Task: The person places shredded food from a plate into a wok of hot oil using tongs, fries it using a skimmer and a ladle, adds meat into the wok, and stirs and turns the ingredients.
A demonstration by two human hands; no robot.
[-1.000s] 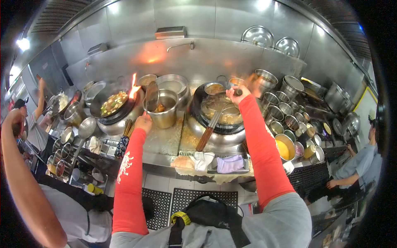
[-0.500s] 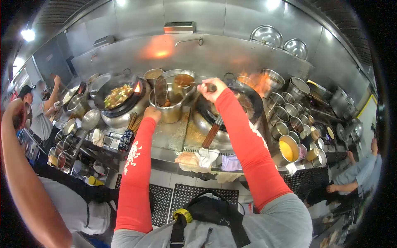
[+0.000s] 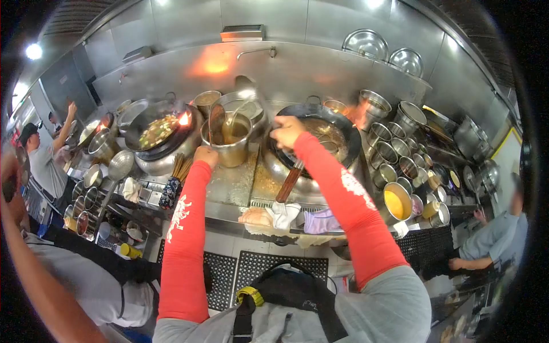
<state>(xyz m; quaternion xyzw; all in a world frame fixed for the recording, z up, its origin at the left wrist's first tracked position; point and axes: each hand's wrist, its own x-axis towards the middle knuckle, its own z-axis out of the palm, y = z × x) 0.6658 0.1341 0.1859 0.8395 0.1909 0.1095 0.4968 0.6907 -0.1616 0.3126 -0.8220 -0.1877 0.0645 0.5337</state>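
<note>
Steel counter [image 3: 229, 186]: steel pot [image 3: 231, 143] just beyond left fingers [image 3: 205, 153]. Black wok [image 3: 317, 137] of broth under right fingers [image 3: 283, 134]. Wok of vegetables [image 3: 154, 131] over flame, left of left fingers. Folded cloths [image 3: 289, 217] on front edge, nearer than both. Seasoning tins [image 3: 394, 166] right of right fingers; tin of yellow sauce [image 3: 396, 203] nearest front.

two woks [image 3: 320, 134], two lids [image 3: 366, 44], two hands [image 3: 205, 155]
</note>
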